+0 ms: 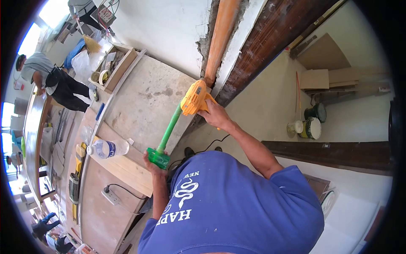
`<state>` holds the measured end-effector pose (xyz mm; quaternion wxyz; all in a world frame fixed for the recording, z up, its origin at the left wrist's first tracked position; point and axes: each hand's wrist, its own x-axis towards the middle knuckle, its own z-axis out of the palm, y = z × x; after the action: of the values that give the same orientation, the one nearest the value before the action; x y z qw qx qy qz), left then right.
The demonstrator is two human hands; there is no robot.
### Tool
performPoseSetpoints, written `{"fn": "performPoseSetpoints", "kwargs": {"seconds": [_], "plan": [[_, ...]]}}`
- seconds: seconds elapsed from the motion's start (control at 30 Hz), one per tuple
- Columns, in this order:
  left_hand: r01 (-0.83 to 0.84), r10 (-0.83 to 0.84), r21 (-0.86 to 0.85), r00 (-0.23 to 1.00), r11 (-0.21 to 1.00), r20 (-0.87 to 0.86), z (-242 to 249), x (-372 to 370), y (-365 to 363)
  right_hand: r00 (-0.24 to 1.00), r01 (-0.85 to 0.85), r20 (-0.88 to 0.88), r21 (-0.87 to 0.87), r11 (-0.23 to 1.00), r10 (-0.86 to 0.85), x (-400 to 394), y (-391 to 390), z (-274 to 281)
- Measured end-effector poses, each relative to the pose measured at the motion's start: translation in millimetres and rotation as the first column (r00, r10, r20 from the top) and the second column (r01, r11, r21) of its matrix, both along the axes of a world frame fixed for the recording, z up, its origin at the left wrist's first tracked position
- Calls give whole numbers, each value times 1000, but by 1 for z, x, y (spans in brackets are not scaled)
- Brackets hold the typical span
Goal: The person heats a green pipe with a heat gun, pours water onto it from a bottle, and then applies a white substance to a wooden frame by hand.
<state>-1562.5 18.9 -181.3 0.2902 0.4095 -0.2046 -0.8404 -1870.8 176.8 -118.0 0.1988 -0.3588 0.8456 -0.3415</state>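
Up near the wall, a yellow power tool [193,98] with a long green shaft [169,129] ending in a green block [158,158] points its nose at the foot of an orange pipe [220,38] set in a broken channel of plaster. The right hand [213,113] is wrapped tight round the yellow body, and the left hand [154,166] is closed round the green block, beside a wooden bench [127,169] carrying a water bottle [108,149]. On the blue shirt [237,207], white letters read "NEW" and "HAPP" around a snake drawing; no writing on the tool can be made out.
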Motion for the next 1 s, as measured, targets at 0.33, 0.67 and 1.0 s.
{"fn": "performPoseSetpoints", "kwargs": {"seconds": [0.33, 0.67, 1.0], "plan": [[20, -20, -18, 1000, 1000, -1, -5, -2, 1, 995, -15, -99, 5, 1000, 15, 2, 1, 8], [27, -27, -8, 1000, 1000, 3, -5, -4, 1, 994, -52, -95, 88, 995, 60, 6, 4, 7], [26, -26, -7, 1000, 1000, -15, -5, -4, 2, 996, -62, -63, 72, 995, 66, 4, 1, 0]]}}
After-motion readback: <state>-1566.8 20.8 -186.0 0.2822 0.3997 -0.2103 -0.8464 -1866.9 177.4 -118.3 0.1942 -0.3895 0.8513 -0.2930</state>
